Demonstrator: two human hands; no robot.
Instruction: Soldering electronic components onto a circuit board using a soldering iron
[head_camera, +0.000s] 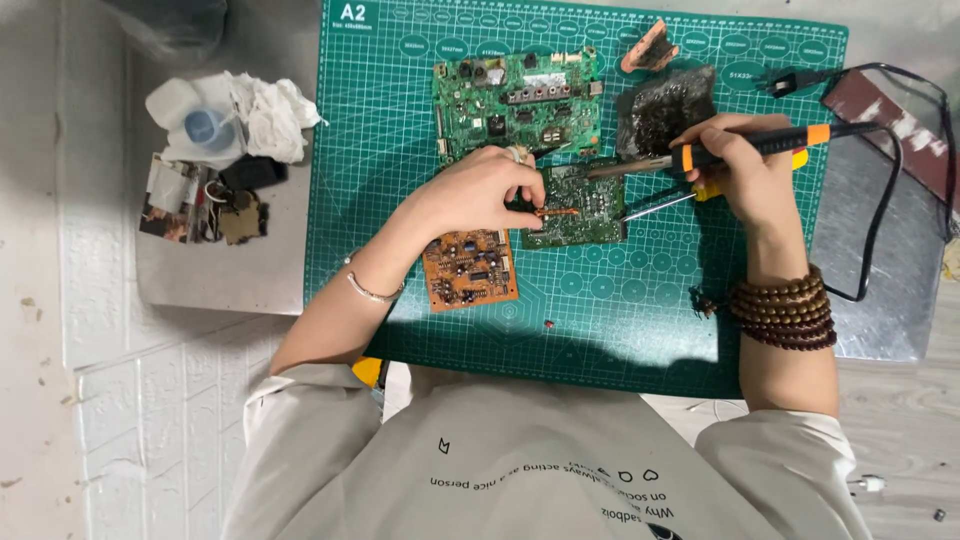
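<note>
Left hand pinches copper braid, right hand grips soldering iron (tip hidden against the board).

on our cutting mat: large circuit board at back, small circuit board before it, bare board to its left.

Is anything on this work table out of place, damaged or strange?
Yes. A dark, crumpled, burnt-looking lump lies on the green mat just behind the soldering iron in the right hand. A tiny red piece lies loose on the mat, near the orange board.
</note>
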